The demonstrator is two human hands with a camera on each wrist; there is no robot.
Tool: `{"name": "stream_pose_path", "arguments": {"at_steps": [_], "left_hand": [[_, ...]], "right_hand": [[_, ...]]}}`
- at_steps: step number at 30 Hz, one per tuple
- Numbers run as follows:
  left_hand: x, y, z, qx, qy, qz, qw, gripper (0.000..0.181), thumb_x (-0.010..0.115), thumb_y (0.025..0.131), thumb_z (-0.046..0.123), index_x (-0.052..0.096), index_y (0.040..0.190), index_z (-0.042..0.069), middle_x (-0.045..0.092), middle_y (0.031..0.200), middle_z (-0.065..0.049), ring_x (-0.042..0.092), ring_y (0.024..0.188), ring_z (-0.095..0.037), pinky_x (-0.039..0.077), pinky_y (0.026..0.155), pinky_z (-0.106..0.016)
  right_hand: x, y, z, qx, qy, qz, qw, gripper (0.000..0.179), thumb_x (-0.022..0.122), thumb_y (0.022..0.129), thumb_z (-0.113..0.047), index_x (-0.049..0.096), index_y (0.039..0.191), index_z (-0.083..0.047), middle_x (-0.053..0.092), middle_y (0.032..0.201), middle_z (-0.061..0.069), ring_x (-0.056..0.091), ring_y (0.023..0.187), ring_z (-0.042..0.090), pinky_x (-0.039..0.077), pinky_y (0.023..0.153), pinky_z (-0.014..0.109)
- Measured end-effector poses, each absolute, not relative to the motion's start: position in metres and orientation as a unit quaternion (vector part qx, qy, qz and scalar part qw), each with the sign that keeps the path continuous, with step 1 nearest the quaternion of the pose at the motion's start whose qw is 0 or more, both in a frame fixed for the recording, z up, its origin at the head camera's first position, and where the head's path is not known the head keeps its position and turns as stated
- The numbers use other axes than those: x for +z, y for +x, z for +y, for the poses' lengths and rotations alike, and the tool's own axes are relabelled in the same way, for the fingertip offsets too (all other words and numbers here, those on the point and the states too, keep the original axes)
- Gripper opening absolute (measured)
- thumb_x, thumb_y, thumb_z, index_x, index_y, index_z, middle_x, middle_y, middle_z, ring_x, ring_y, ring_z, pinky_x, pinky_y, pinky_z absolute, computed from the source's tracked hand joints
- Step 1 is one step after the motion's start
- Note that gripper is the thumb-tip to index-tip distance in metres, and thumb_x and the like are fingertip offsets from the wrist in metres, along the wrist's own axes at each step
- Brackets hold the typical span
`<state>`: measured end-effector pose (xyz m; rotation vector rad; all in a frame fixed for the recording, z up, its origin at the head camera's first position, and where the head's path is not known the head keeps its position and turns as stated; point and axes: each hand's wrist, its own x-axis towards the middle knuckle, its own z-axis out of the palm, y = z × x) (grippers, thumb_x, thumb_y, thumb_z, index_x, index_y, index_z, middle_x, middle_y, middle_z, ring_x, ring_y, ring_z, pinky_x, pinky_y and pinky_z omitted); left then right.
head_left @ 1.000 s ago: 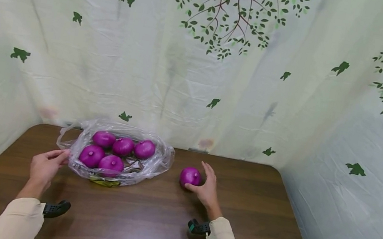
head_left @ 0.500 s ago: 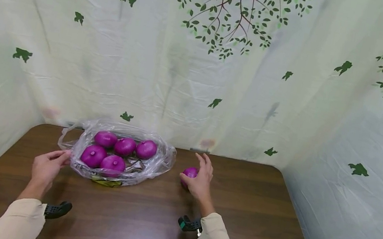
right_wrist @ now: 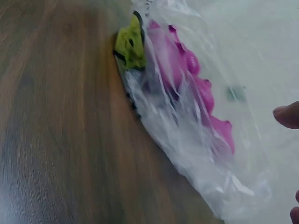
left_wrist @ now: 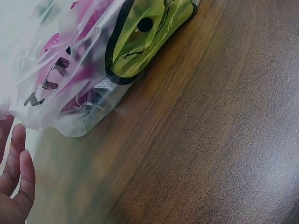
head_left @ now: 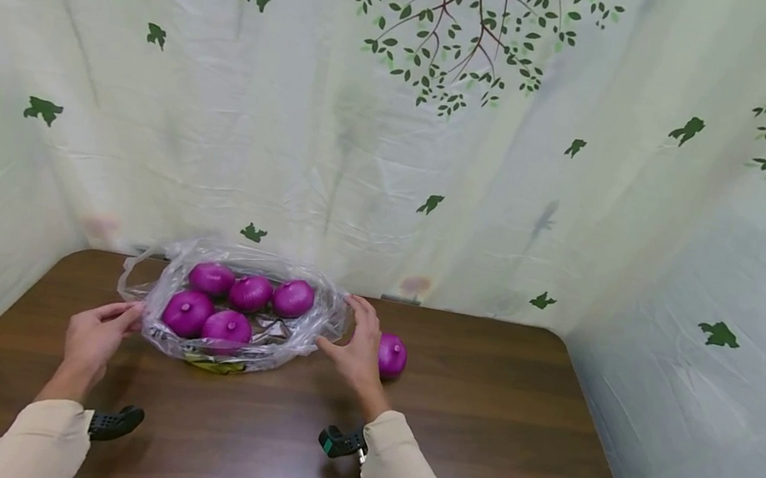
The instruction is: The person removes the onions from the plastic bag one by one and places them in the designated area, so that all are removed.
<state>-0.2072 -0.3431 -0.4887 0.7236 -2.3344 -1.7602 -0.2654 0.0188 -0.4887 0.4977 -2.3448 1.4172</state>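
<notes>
A clear plastic bag lies with its mouth spread wide at the back left of the table, and several purple onions sit inside it. My left hand pinches the bag's left edge between thumb and fingers. At the bag's right edge is my right hand, its fingers extended and thumb apart, with nothing in its grasp. One loose onion stands on the table just right of that hand, partly covered by it. In the right wrist view, the thumb shows beside the bag.
The brown wooden table has rounded far corners. A pale curtain printed with leaves and branches hangs behind it and along both sides. Yellow-green print shows on the bag's near side.
My right hand has moved left, from around the loose onion to the bag's right edge, leaving the onion on the table. The left hand stays at the bag's left edge.
</notes>
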Motion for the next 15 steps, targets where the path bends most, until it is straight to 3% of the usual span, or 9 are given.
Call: {"name": "stream_pose_path", "arguments": {"at_steps": [6,15], "left_hand": [[-0.487,-0.208,-0.34,-0.579,0.243,-0.776,0.056,0.062,0.058,0.094,0.042,0.051,0.135,-0.005,0.057,0.081,0.02,0.061,0.078,0.002,0.05,0.071,-0.013],[-0.485,-0.206,-0.342,-0.586,0.245,-0.771,0.057,0.062,0.058,0.094,0.042,0.051,0.134,-0.005,0.057,0.079,0.021,0.061,0.077,0.002,0.049,0.069,-0.013]], "right_hand": [[-0.49,-0.267,-0.001,0.515,0.194,-0.817,0.171,0.068,0.086,0.068,-0.009,0.055,0.127,0.001,0.051,0.133,0.017,0.045,0.127,0.033,0.033,0.101,0.054],[-0.499,-0.266,-0.028,0.536,0.178,-0.814,0.135,0.067,0.086,0.071,-0.015,0.055,0.129,-0.004,0.053,0.132,0.014,0.048,0.125,0.029,0.037,0.106,0.044]]}}
